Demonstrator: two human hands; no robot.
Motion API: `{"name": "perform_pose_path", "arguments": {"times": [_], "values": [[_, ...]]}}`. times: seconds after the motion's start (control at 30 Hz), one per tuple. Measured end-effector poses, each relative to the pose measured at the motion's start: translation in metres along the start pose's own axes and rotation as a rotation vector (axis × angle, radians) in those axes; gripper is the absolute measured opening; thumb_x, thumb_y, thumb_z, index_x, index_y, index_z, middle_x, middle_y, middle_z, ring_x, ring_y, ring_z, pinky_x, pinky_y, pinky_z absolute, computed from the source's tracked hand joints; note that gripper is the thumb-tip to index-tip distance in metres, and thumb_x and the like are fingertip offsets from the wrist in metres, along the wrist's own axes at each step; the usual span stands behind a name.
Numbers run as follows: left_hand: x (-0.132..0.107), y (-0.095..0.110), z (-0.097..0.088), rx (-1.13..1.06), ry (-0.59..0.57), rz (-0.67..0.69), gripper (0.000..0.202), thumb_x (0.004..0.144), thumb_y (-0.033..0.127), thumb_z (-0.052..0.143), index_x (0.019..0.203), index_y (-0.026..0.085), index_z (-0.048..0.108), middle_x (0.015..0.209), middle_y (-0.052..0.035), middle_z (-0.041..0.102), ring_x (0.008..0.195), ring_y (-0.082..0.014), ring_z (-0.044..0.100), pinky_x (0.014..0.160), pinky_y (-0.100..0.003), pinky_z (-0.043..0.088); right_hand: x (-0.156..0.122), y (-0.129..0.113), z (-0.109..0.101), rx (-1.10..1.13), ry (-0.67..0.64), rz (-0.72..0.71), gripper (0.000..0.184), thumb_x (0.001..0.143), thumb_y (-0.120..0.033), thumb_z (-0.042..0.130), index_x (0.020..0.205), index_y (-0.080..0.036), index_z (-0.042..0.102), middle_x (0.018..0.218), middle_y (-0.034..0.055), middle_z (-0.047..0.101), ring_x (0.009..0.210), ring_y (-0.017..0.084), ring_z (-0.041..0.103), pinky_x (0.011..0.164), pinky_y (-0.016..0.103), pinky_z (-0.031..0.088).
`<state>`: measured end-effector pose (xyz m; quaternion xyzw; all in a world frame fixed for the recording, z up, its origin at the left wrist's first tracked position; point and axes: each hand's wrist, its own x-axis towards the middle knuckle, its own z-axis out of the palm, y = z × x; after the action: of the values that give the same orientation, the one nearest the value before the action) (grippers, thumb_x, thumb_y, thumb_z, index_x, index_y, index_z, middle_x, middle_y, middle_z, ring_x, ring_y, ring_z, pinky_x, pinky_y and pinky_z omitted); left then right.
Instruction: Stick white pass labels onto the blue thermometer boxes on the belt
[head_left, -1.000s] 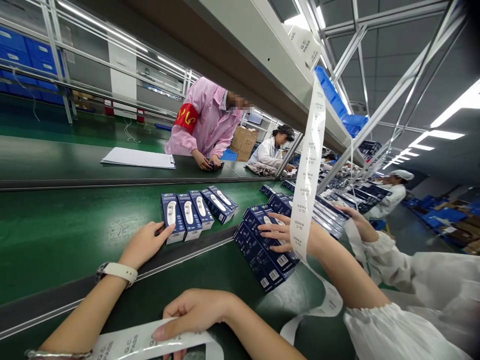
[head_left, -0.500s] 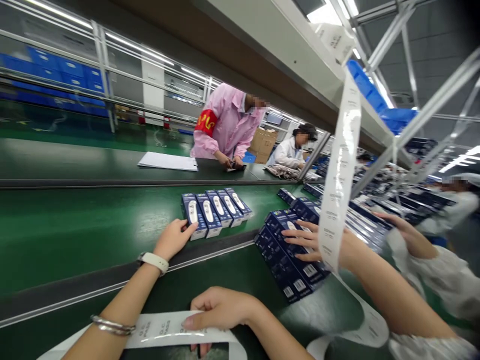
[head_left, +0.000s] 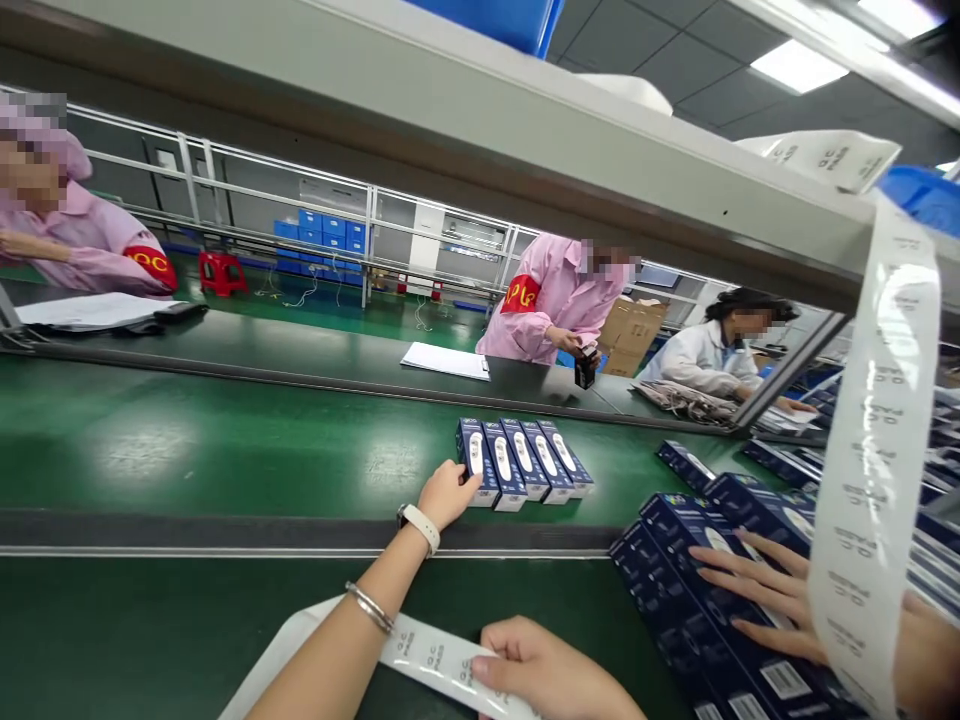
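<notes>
My left hand (head_left: 445,494), with a pale watch band and a silver bangle, is at the left end of a row of several small blue boxes (head_left: 525,462). Its fingers and thumb close on the lower left edge of the end box (head_left: 477,450). Near the bottom, my right hand (head_left: 544,668) pinches a white strip of Q.C. PASS stickers (head_left: 420,645). The strip runs behind my left forearm. Each box in the row lies face up, printed with a white oval device.
A co-worker's hand (head_left: 780,595) rests on stacked blue boxes (head_left: 675,570) at right, behind a hanging sticker strip (head_left: 874,430). A shelf beam (head_left: 525,130) crosses overhead. Across the line, a person in pink (head_left: 540,295) holds a small dark box (head_left: 585,368); a white sheet (head_left: 446,360) lies nearby.
The view has swung left, so the boxes and both my hands appear farther right. My left hand stays at the end box. The person in pink now holds the dark box raised.
</notes>
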<state>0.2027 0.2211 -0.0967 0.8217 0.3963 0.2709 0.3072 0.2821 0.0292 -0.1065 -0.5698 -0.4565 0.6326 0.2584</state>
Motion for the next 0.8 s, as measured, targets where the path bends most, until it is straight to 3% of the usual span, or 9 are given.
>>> {"name": "perform_pose_path", "arguments": {"times": [0.23,0.47,0.7,0.8], "values": [[0.003,-0.005,0.000,0.011,0.030,-0.011,0.037,0.081,0.043,0.038,0.061,0.016,0.053,0.075,-0.0067,0.054,0.072,-0.0191,0.054,0.063,-0.028,0.037,0.001,-0.001,-0.001,-0.038,-0.010,-0.017,0.047,0.067,-0.060,0.058,0.070,-0.014,0.047,0.066,0.0036,0.061,0.049,0.006,0.050,0.045,0.016,0.032],[0.004,-0.008,0.000,0.043,0.032,-0.039,0.033,0.084,0.039,0.044,0.065,0.013,0.052,0.076,-0.0025,0.054,0.069,-0.0126,0.050,0.068,-0.029,0.041,0.001,-0.001,0.000,-0.082,0.011,-0.011,0.049,0.065,-0.063,0.056,0.069,-0.015,0.048,0.061,0.0013,0.058,0.046,0.006,0.045,0.044,0.016,0.028],[0.006,-0.012,-0.005,0.095,0.053,-0.039,0.032,0.084,0.038,0.045,0.068,0.013,0.054,0.076,-0.0023,0.056,0.072,-0.0130,0.052,0.070,-0.030,0.042,0.001,-0.010,0.002,-0.177,0.064,-0.115,0.049,0.067,-0.061,0.057,0.059,-0.015,0.042,0.051,-0.0063,0.034,0.046,0.003,0.026,0.042,0.017,0.017],[0.006,-0.014,-0.009,0.126,0.059,-0.024,0.033,0.085,0.039,0.044,0.067,0.013,0.054,0.074,-0.0021,0.056,0.072,-0.0132,0.053,0.070,-0.030,0.042,0.004,-0.009,0.002,-0.174,0.084,-0.119,0.046,0.067,-0.059,0.059,0.059,-0.015,0.045,0.051,-0.0064,0.033,0.045,0.003,0.025,0.041,0.018,0.015]]}}
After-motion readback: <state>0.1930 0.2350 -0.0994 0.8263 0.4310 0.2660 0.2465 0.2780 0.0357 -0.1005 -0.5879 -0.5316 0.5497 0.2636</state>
